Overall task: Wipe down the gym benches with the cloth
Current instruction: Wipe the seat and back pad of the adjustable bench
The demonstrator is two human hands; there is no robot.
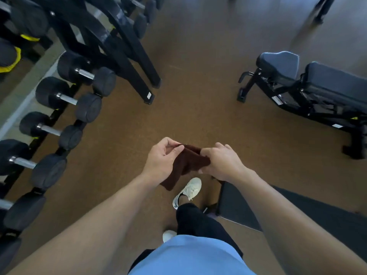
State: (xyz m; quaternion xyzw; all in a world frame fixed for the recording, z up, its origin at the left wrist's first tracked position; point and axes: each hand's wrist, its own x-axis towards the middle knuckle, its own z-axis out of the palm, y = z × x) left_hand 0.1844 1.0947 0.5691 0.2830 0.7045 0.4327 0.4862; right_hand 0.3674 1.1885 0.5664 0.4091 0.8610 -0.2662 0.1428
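Both hands hold the dark cloth point(189, 161) clear of the floor — left hand point(163, 158) pinching its top edge, right hand point(222, 162) gripping the opposite side, apparently folding it for wiping. Neither bench is touched: flat bench point(248, 207) just beside, adjustable bench point(321, 84) well apart.

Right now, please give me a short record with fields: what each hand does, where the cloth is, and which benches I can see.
left hand: left hand pinches the top edge of the dark brown terry cloth
right hand: right hand grips the same cloth
cloth: held in the air between both hands, touching no bench
benches: black padded adjustable bench ahead right; flat black bench beside the right forearm
also: rack of black dumbbells on the left
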